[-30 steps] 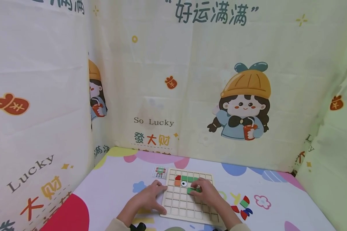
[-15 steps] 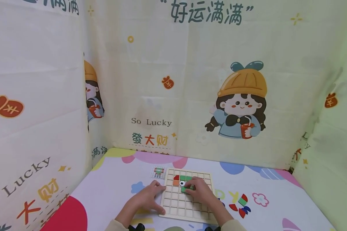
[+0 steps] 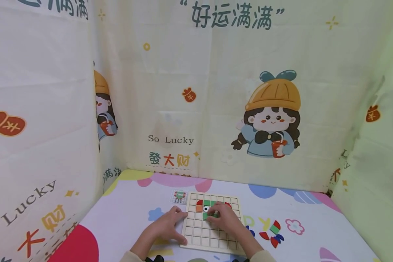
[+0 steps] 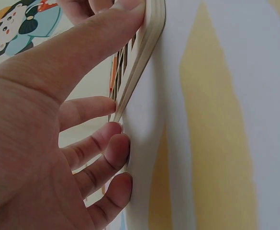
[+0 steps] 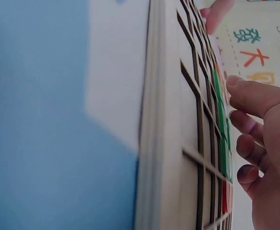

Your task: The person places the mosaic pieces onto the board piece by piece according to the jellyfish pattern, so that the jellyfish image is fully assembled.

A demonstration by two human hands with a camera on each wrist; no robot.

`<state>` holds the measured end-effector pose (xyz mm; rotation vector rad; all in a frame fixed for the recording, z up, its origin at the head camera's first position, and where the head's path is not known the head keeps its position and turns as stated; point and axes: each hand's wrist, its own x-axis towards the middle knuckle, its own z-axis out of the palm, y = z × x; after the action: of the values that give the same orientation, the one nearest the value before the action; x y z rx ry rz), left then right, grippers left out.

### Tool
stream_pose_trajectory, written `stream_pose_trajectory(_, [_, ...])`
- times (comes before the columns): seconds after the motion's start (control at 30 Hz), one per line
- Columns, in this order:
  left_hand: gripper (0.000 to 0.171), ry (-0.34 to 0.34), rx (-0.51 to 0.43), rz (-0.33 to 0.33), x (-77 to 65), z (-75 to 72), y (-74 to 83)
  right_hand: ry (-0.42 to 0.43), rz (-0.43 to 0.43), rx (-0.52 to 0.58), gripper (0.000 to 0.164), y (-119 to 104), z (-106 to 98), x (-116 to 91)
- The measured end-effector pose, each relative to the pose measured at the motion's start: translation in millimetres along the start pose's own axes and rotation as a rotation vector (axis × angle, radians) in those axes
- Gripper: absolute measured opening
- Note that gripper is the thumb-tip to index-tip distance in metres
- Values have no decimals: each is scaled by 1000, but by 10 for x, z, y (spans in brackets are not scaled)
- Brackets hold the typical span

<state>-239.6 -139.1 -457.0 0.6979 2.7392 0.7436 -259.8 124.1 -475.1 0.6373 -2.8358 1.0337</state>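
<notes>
A wooden grid board (image 3: 196, 231) lies on the table with coloured tiles in its upper cells. My left hand (image 3: 165, 223) rests against its left side; in the left wrist view the thumb (image 4: 101, 40) lies on the board's edge, other fingers beside it. Over the upper middle, my right hand (image 3: 226, 217) holds its thumb and curled fingers about a green tile (image 3: 205, 216) below the round eye tile (image 3: 206, 209). An orange tile (image 3: 199, 208) and a red tile (image 3: 199, 202) sit left of the eye. The right hand partly hides the tiles beneath it.
A small pattern card (image 3: 179, 197) lies by the board's upper left corner. Loose red tiles (image 3: 264, 235), a green tile (image 3: 275, 228) and blue tiles (image 3: 280, 237) are scattered to the right. Printed cloth (image 3: 170, 109) walls the table's back and sides.
The right hand has moved left across the board, and the green tile by its fingertips now sits below the eye tile. The left hand stays at the board's edge.
</notes>
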Motion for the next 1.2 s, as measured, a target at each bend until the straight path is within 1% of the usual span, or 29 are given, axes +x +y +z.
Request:
stream_pose_trajectory(0.13, [93, -4, -8, 6, -1, -7, 6, 19, 1, 14, 9, 85, -102, -72])
stream_pose_trajectory(0.33, [94, -3, -8, 6, 7, -6, -1, 43, 63, -12, 6, 265, -323, -251])
stream_pose_trajectory(0.43, [94, -3, -6, 7, 10, -7, -1, 66, 118, -48, 4, 361, -454, -371])
stream_pose_trajectory(0.57, [93, -3, -8, 7, 11, -15, 9, 91, 214, -61, 6, 477, -638, -559])
stream_pose_trajectory(0.63, [93, -3, -9, 8, 9, -15, 13, 93, 236, -64, 8, 536, -730, -661])
stream_pose_trajectory(0.7, [93, -3, -8, 7, 7, -12, 15, 86, 231, -64, 9, 601, -816, -763])
stream_pose_trajectory(0.83, [93, -2, 1, 11, 12, -5, 12, 60, 182, -66, 15, 721, -968, -954])
stream_pose_trajectory(0.9, [93, -2, 1, 14, 16, -1, 8, 37, 176, -63, 18, 765, -1024, -1034])
stream_pose_trajectory(0.97, [93, -3, 2, 17, 20, 3, 4, 6, 185, -68, 21, 806, -1065, -1091])
stream_pose_trajectory(1.03, [93, -4, 2, 19, 20, 5, 1, -36, 213, -74, 22, 837, -1090, -1127])
stream_pose_trajectory(1.1, [93, -4, 1, 22, 22, 5, -3, -69, 232, -83, 21, 861, -1100, -1144])
stream_pose_trajectory(1.2, [94, -2, 1, 28, 24, 5, -7, -89, 235, -96, 17, 878, -1098, -1155])
